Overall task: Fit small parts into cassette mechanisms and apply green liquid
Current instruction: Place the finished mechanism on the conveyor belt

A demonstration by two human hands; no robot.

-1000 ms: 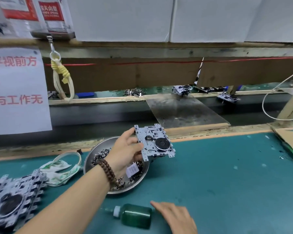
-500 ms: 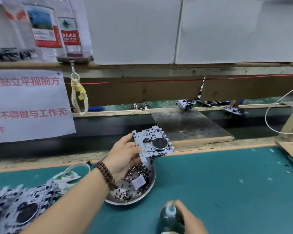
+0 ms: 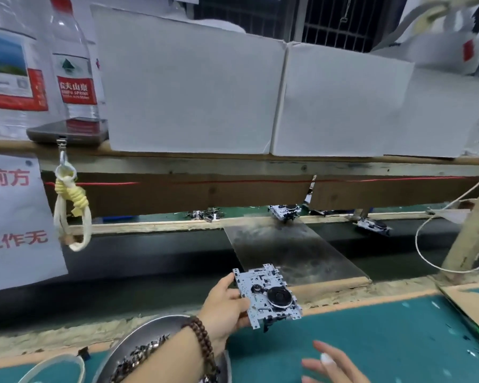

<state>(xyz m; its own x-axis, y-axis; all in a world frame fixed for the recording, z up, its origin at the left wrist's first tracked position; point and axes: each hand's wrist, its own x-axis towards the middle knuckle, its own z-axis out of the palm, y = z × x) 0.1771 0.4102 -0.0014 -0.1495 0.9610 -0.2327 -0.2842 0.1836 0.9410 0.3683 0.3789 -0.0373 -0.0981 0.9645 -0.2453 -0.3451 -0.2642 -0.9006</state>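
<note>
Light: bright, even, from overhead; white boxes (image 3: 191, 87) look washed pale.
Shadows: dark band beneath the wooden shelf (image 3: 260, 164).
Blur: right hand (image 3: 332, 363) and water bottles (image 3: 72, 67) smeared.
Distortion: wide-angle bending at frame edges.

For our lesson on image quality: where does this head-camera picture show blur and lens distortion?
Head view: wide-angle bending curves the wooden shelf edge; the right hand is motion-smeared at bottom; the top-right corner is blurred; the cassette mechanism in the left hand stays fairly sharp.

Single head-worn view — facing forward, slightly down, across near bench toward shelf
</note>
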